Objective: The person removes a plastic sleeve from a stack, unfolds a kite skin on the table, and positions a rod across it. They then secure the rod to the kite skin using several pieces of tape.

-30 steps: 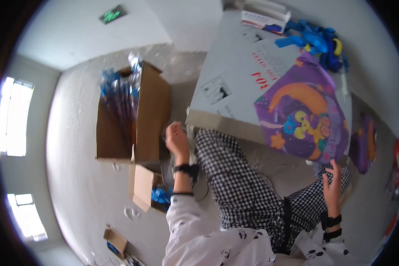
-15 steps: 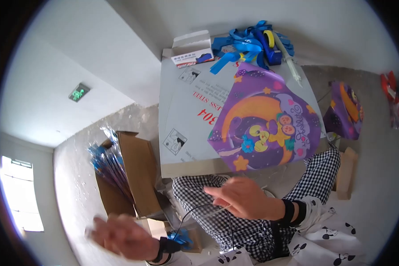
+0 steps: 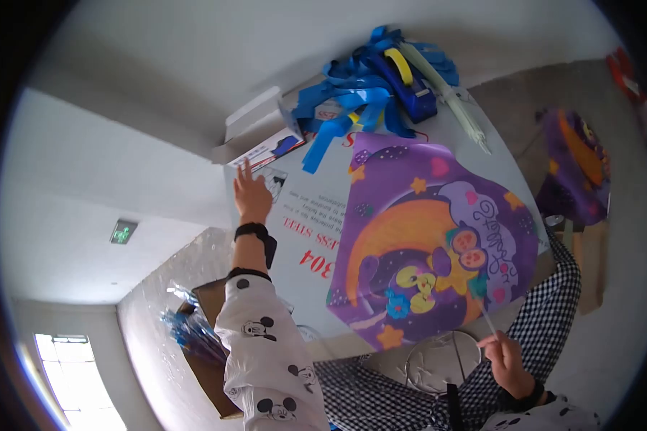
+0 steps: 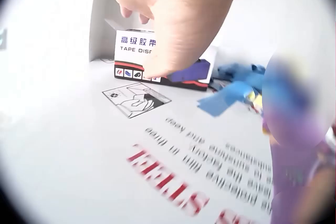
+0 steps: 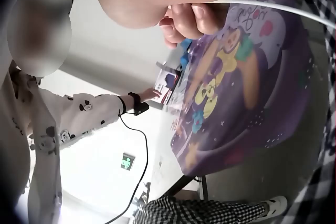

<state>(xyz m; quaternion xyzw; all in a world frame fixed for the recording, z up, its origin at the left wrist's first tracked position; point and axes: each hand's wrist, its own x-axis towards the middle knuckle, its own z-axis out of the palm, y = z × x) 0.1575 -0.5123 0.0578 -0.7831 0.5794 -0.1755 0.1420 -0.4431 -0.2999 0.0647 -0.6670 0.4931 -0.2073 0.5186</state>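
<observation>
My left hand (image 3: pixel 253 195) reaches out over the grey table with fingers extended, fingertips right at the front of an open tape dispenser box (image 3: pixel 269 147). In the left wrist view the thumb side of the hand overlaps the box's printed front (image 4: pixel 131 50). My right hand (image 3: pixel 507 366), low over my lap, pinches a thin white rod (image 3: pixel 487 322). The right wrist view shows this rod (image 5: pixel 283 9) running out from the curled fingers. A purple sheet printed with a moon and stars (image 3: pixel 417 237) lies on the table between the hands, its lower edge overhanging the front.
Blue ribbons (image 3: pixel 370 97), a blue tape dispenser (image 3: pixel 410 90) and a bundle of pale rods (image 3: pixel 449 100) lie at the table's back. A second purple printed piece (image 3: pixel 575 169) is at the right. A cardboard box (image 3: pixel 212 373) with plastic-wrapped items stands at the left.
The left hand has moved from the lower left up over the table to the box. The right hand has shifted right and down, and a white rod now shows in it. The view has turned.
</observation>
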